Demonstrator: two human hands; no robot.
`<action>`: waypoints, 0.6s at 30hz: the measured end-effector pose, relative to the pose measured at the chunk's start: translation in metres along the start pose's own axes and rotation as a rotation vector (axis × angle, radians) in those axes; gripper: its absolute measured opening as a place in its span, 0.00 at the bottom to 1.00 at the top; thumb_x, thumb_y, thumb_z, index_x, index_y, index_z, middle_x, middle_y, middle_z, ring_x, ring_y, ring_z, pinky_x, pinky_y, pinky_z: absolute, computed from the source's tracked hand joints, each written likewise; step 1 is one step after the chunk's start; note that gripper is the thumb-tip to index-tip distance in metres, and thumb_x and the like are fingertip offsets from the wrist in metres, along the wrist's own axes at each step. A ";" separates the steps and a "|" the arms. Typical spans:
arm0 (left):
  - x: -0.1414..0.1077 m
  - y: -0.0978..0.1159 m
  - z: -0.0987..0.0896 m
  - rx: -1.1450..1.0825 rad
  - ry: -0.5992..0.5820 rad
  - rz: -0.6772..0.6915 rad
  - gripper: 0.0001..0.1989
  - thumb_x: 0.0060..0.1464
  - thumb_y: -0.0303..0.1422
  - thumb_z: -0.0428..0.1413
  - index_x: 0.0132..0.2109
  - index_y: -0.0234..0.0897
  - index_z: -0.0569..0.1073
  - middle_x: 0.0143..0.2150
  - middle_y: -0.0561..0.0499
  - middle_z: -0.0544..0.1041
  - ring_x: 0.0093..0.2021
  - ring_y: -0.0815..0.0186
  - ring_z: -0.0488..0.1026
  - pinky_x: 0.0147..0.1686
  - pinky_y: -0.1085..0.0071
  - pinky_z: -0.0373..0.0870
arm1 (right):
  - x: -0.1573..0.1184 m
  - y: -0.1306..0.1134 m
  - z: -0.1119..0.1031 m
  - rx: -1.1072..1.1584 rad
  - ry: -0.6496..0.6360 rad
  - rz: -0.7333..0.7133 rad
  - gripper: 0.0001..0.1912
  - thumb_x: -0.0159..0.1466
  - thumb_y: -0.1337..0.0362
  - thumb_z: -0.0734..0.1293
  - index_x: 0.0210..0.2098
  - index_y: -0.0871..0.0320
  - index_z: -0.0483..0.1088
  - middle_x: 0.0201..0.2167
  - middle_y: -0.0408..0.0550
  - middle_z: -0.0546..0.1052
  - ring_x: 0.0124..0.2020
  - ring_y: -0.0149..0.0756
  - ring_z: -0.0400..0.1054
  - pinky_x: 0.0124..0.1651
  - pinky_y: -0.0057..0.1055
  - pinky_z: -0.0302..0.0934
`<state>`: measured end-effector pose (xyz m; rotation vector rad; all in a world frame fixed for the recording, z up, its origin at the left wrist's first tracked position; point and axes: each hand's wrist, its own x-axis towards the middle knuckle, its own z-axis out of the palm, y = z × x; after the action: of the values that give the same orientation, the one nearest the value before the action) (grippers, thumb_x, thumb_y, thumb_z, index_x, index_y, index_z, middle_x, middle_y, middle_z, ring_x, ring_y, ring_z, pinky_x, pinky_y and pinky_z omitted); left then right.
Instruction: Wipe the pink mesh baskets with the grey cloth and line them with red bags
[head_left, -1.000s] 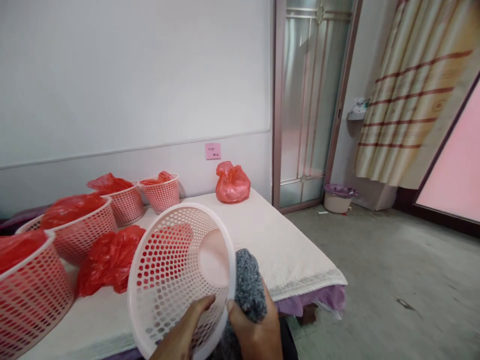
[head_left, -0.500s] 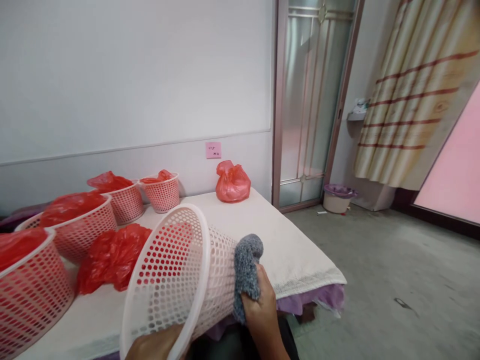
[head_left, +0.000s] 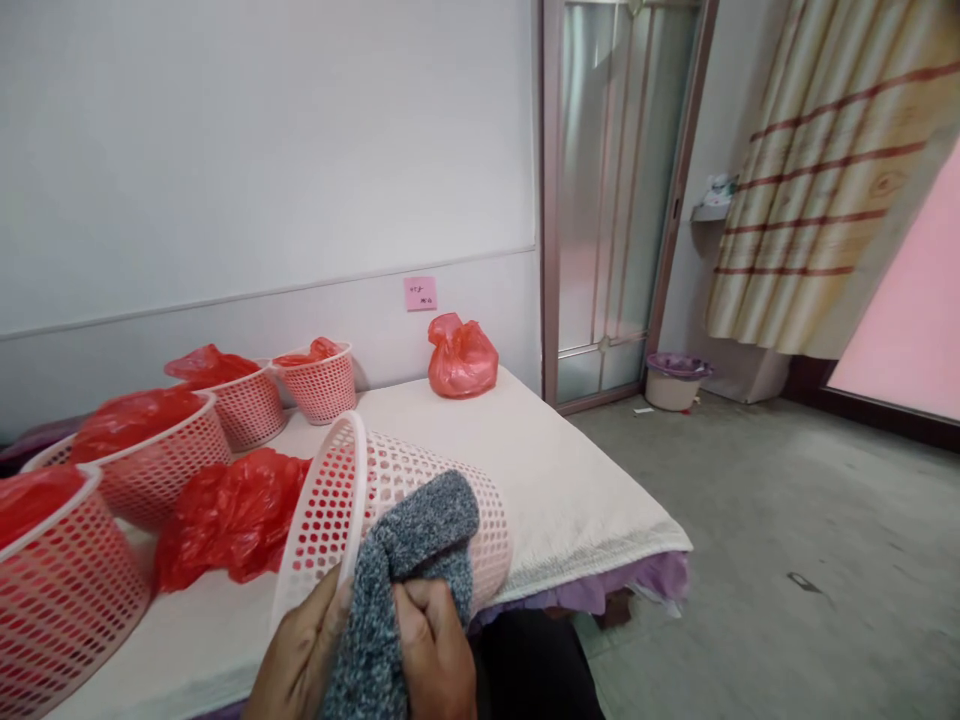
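Observation:
A white perforated plastic basket (head_left: 397, 460) lies tilted on its side in front of me, its mouth facing left. My left hand (head_left: 300, 640) grips its rim at the lower left. In my right hand (head_left: 435, 640) is a bunched grey-blue cloth (head_left: 431, 520), pressed against the basket's outer side. The cloth hangs down between both hands and hides part of the basket wall. Just left of the basket, a crumpled red plastic bag (head_left: 232, 515) rests on the white table cover (head_left: 570, 480).
Several baskets lined with red bags stand on the left, including a large near one (head_left: 60, 590) and a small one (head_left: 319, 385) by the wall. A tied red bag (head_left: 461, 360) sits at the back. A waste bin (head_left: 673, 385) stands on the floor beside the glass door (head_left: 611, 200).
My right hand and the cloth have moved left and down, from the basket's base end toward its rim. The basket has turned so more of its outer side faces me.

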<state>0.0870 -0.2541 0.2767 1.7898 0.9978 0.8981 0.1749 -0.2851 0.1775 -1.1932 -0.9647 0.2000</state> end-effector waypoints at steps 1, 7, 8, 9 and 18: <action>0.000 0.000 -0.001 -0.013 0.021 -0.043 0.26 0.51 0.58 0.54 0.42 0.41 0.79 0.44 0.48 0.82 0.52 0.51 0.74 0.54 0.66 0.70 | 0.004 0.001 -0.005 -0.015 -0.006 -0.029 0.10 0.64 0.67 0.60 0.40 0.53 0.72 0.29 0.43 0.75 0.31 0.34 0.73 0.33 0.27 0.68; -0.003 0.002 0.001 -0.057 0.181 -0.174 0.27 0.51 0.58 0.54 0.41 0.39 0.77 0.41 0.47 0.83 0.48 0.52 0.77 0.47 0.67 0.75 | 0.046 0.064 -0.061 -0.274 0.186 -0.075 0.27 0.56 0.72 0.60 0.55 0.56 0.68 0.42 0.51 0.72 0.45 0.44 0.70 0.46 0.41 0.67; -0.001 0.002 0.003 -0.074 0.197 -0.187 0.27 0.51 0.58 0.54 0.41 0.39 0.77 0.40 0.47 0.83 0.47 0.53 0.78 0.45 0.67 0.76 | 0.050 0.075 -0.068 -0.315 0.230 -0.019 0.25 0.56 0.72 0.60 0.53 0.57 0.69 0.42 0.52 0.73 0.45 0.45 0.70 0.47 0.43 0.66; 0.001 0.002 0.004 -0.091 0.213 -0.202 0.26 0.52 0.57 0.54 0.41 0.39 0.77 0.40 0.47 0.83 0.47 0.53 0.78 0.45 0.66 0.77 | 0.052 0.083 -0.072 -0.349 0.264 0.027 0.24 0.55 0.72 0.60 0.51 0.57 0.70 0.41 0.53 0.74 0.45 0.46 0.70 0.48 0.44 0.66; 0.033 0.019 0.012 -0.063 0.256 -0.270 0.24 0.56 0.50 0.54 0.47 0.35 0.78 0.49 0.42 0.81 0.57 0.51 0.73 0.56 0.56 0.70 | -0.024 0.026 0.010 -0.080 0.061 0.000 0.19 0.62 0.71 0.60 0.48 0.49 0.73 0.38 0.43 0.77 0.40 0.38 0.74 0.43 0.30 0.69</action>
<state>0.1162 -0.2342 0.2960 1.4675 1.3230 0.9893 0.1622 -0.2819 0.1430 -1.2657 -0.9265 0.1247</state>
